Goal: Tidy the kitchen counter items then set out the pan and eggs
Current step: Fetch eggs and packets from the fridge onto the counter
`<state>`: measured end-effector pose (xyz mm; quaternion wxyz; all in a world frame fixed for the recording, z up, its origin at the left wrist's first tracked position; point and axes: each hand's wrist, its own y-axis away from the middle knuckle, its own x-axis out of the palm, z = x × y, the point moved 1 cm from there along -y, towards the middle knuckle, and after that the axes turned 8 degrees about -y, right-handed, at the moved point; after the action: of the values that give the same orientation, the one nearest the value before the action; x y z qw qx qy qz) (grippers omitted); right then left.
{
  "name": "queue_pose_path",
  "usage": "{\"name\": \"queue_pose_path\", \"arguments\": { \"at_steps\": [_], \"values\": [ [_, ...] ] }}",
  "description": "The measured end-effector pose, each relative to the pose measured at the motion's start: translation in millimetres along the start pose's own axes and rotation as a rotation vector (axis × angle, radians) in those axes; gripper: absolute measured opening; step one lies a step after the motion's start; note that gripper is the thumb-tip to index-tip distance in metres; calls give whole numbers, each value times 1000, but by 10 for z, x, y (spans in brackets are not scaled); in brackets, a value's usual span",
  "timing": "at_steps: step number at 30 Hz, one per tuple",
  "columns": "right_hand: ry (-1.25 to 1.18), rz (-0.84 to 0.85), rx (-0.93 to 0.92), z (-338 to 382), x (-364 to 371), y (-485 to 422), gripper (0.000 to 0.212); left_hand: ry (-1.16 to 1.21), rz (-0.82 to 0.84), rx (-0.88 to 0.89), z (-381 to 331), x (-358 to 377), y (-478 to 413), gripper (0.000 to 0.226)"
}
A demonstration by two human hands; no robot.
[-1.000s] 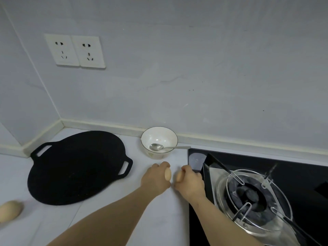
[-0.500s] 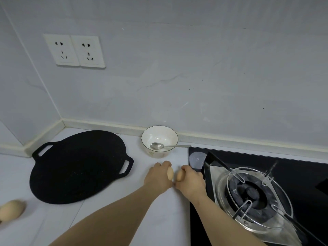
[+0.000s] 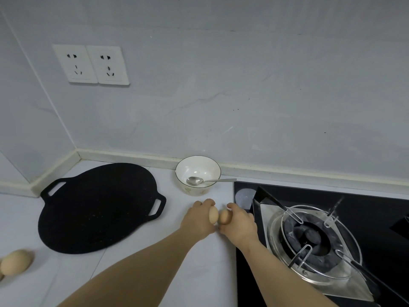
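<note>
A grey wall (image 3: 243, 85) is backing a white counter (image 3: 155, 273), and a black gas hob (image 3: 376, 218) is occupying the counter's right side, its wire pan support (image 3: 294, 218) sitting over the burner. The flat black pan (image 3: 97, 209), with its two loop handles, is lying on the counter to the left, near the corner. Twin sockets (image 3: 90, 64) are sitting on the wall above it. A white bowl (image 3: 194, 190) is standing by the wall between the pan and the hob. Just in front of the bowl, the left hand (image 3: 197, 220) is curling its fingers round a first egg (image 3: 213, 214), while the right hand (image 3: 240, 222) is gripping a second egg (image 3: 224, 217); the two eggs are meeting or all but meeting above the counter. A loose egg (image 3: 15, 262) is lying at the far left edge. A metal spoon (image 3: 194, 180) is resting in the bowl, its handle poking out towards the hob.
</note>
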<state>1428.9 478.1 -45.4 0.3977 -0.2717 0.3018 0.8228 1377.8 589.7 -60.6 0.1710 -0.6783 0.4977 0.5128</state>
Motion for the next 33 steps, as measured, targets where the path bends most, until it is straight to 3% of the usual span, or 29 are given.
{"name": "queue_pose_path", "arguments": {
  "at_steps": [19,33],
  "values": [
    [22,-34,-88,252,12,289,62,12,-109,18,230,-223,356,65],
    [50,168,-333,1096,898,854,57,32,-286,-231,1294,-628,1367,44]
  ]
}}
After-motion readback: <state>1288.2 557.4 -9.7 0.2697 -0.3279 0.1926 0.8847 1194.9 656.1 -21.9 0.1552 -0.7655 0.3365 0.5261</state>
